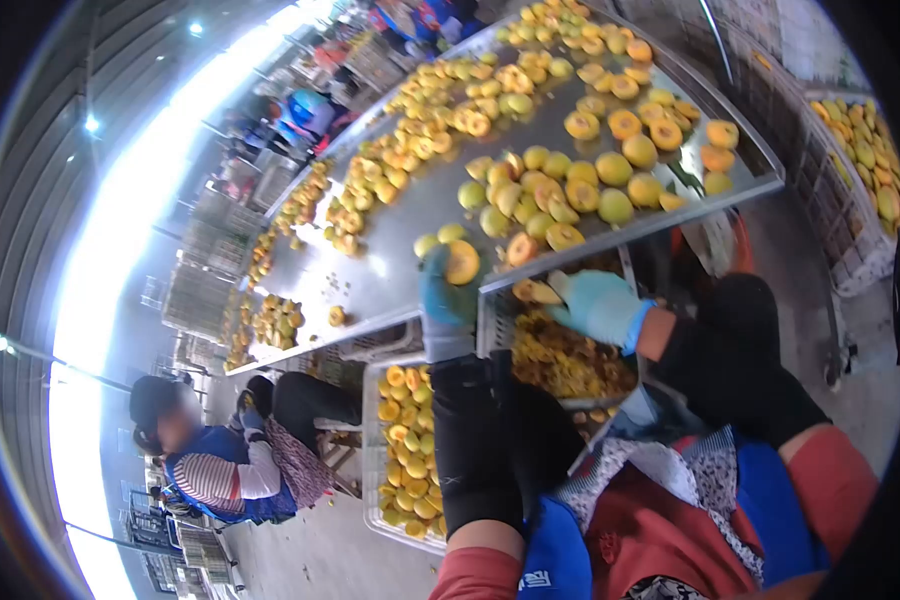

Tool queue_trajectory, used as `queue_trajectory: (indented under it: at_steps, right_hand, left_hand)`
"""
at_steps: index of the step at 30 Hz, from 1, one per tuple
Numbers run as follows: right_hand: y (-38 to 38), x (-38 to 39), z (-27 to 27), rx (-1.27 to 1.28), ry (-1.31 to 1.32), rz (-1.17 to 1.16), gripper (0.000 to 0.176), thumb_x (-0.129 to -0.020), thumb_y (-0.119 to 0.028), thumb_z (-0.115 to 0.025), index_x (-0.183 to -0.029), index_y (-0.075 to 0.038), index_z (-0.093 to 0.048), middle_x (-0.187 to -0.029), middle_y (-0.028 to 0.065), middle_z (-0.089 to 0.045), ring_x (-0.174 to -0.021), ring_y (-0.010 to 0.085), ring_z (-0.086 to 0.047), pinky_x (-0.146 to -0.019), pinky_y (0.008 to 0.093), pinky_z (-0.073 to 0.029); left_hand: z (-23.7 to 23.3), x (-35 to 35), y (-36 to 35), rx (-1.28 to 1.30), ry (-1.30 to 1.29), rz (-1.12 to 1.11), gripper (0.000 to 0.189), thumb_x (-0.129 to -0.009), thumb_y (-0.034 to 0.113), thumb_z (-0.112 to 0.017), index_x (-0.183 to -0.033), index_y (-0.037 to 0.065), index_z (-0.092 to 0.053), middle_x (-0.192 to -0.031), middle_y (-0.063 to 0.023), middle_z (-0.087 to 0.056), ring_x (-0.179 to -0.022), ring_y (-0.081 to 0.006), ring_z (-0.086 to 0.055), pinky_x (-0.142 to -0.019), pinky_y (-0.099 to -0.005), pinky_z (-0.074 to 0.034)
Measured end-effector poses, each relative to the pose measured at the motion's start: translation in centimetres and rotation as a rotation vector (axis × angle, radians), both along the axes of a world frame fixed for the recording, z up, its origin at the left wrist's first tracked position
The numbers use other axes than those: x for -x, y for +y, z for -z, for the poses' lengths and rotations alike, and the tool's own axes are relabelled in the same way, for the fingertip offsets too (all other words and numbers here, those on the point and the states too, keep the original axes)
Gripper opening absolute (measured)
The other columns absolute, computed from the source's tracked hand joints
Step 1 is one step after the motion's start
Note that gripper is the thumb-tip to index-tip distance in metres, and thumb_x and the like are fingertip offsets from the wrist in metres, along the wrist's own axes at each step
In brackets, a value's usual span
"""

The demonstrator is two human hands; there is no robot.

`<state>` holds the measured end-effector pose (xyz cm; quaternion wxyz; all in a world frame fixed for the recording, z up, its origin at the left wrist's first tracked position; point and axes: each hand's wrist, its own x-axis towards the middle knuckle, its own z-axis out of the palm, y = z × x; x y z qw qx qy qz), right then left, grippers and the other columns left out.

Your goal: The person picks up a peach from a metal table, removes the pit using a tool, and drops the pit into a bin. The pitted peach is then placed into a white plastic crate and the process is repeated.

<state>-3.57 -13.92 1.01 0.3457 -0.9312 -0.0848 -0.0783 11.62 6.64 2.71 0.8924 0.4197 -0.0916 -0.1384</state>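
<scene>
My left hand [447, 305], in a blue-and-white glove, is at the near edge of the metal table [390, 265]. Its fingers close on a halved yellow peach [461, 262], cut face up. My right hand [602, 306], in a light blue glove, is over a bin of peach scraps [560, 355]. The right fingers are curled together, and what they grip is too small to make out. A yellow-brown peach piece [536, 292] lies right at their tips. Whole and halved peaches [545, 190] are heaped on the table just beyond both hands.
A white crate of peach halves [407, 450] stands left of my legs. Another crate full of peaches [865, 160] is at the right. A seated person [230, 460] works at the left. More people [305, 115] and stacked crates [205, 285] line the far side.
</scene>
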Motion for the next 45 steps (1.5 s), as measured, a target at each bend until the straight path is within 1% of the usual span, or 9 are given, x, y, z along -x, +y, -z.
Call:
queue_trajectory:
  at_steps: [3,4,8,11,14,18,30,42,45]
  right_hand:
    - [0.4,-0.5,0.3,-0.046,0.080,-0.027,0.034,-0.089,-0.036,-0.057,-0.096,-0.003,-0.059,-0.084,0.0214,-0.066,-0.079,0.0401,-0.064,-0.072,0.0493,-0.050]
    - [0.9,-0.5,0.3,-0.037,0.118,-0.039,0.034,-0.089,-0.036,-0.058,-0.096,-0.003,-0.059,-0.084,0.0221,-0.066,-0.080,0.0405,-0.064,-0.072,0.0490,-0.050]
    - [2.5,-0.6,0.5,-0.381,-0.087,-0.042,0.039,-0.091,-0.034,-0.059,-0.109,0.001,-0.059,-0.087,0.0245,-0.066,-0.082,0.0427,-0.064,-0.071,0.0487,-0.050]
    - [3.1,-0.7,-0.2,-0.377,-0.085,-0.005,0.040,-0.091,-0.033,-0.059,-0.115,-0.001,-0.059,-0.087,0.0245,-0.066,-0.080,0.0425,-0.064,-0.070,0.0485,-0.051]
    - [3.5,-1.3,0.0,-0.355,-0.094,0.004,0.035,-0.091,-0.032,-0.060,-0.108,-0.002,-0.059,-0.084,0.0239,-0.066,-0.079,0.0420,-0.064,-0.069,0.0488,-0.051]
    - [4.1,-1.7,0.5,-0.325,-0.063,0.008,0.036,-0.092,-0.034,-0.057,-0.099,0.001,-0.056,-0.080,0.0248,-0.065,-0.079,0.0422,-0.064,-0.070,0.0505,-0.050]
    - [5.2,-1.4,1.0,-0.439,0.088,-0.085,0.036,-0.093,-0.035,-0.054,-0.098,0.000,-0.059,-0.086,0.0257,-0.066,-0.087,0.0445,-0.063,-0.077,0.0512,-0.050]
    - [5.1,-0.5,1.3,-0.528,0.281,-0.204,0.037,-0.096,-0.035,-0.049,-0.103,-0.001,-0.062,-0.089,0.0248,-0.066,-0.089,0.0430,-0.062,-0.079,0.0457,-0.049]
    - [4.9,-0.3,1.7,-0.567,0.262,-0.225,0.038,-0.095,-0.037,-0.050,-0.102,-0.001,-0.062,-0.087,0.0232,-0.066,-0.086,0.0422,-0.063,-0.079,0.0449,-0.049]
  left_hand:
    - [-2.5,5.0,-0.7,0.131,0.089,-0.042,0.034,-0.096,0.028,-0.053,-0.118,0.003,-0.053,-0.121,-0.0174,-0.059,-0.112,-0.0373,-0.059,-0.095,-0.0516,-0.050]
    - [-2.2,6.2,-1.0,0.220,0.049,-0.061,0.039,-0.093,0.020,-0.060,-0.126,0.001,-0.052,-0.130,-0.0172,-0.054,-0.114,-0.0309,-0.057,-0.095,-0.0472,-0.051]
    - [1.0,6.0,-1.6,-0.401,-0.566,-0.378,0.053,-0.088,-0.010,-0.055,-0.139,-0.001,-0.043,-0.136,-0.0195,-0.050,-0.120,-0.0287,-0.054,-0.100,-0.0448,-0.050]
    - [1.2,7.4,-2.4,-0.442,-0.508,-0.296,0.050,-0.091,0.006,-0.059,-0.138,-0.001,-0.043,-0.134,-0.0209,-0.052,-0.120,-0.0311,-0.054,-0.101,-0.0483,-0.048]
    - [0.7,8.0,-3.3,0.363,0.020,-0.016,0.045,-0.095,0.024,-0.056,-0.132,0.000,-0.048,-0.126,-0.0207,-0.057,-0.116,-0.0337,-0.056,-0.101,-0.0525,-0.046]
    - [0.6,8.2,-4.4,0.320,0.086,-0.099,0.033,-0.096,0.031,-0.050,-0.112,0.002,-0.056,-0.111,-0.0173,-0.062,-0.106,-0.0333,-0.060,-0.097,-0.0526,-0.048]
    - [1.8,8.2,-4.6,0.274,-0.015,-0.103,0.045,-0.096,0.047,-0.049,-0.102,0.003,-0.059,-0.096,-0.0126,-0.060,-0.083,-0.0250,-0.060,-0.070,-0.0372,-0.053]
    - [1.8,8.5,-4.0,-0.122,-0.073,-0.202,0.049,-0.099,0.044,-0.042,-0.093,-0.002,-0.060,-0.077,-0.0142,-0.064,-0.060,-0.0234,-0.061,-0.054,-0.0344,-0.053]
    - [0.7,8.6,-4.1,-0.421,-0.024,-0.221,0.051,-0.099,0.042,-0.041,-0.091,-0.003,-0.063,-0.075,-0.0139,-0.065,-0.059,-0.0226,-0.061,-0.054,-0.0336,-0.053]
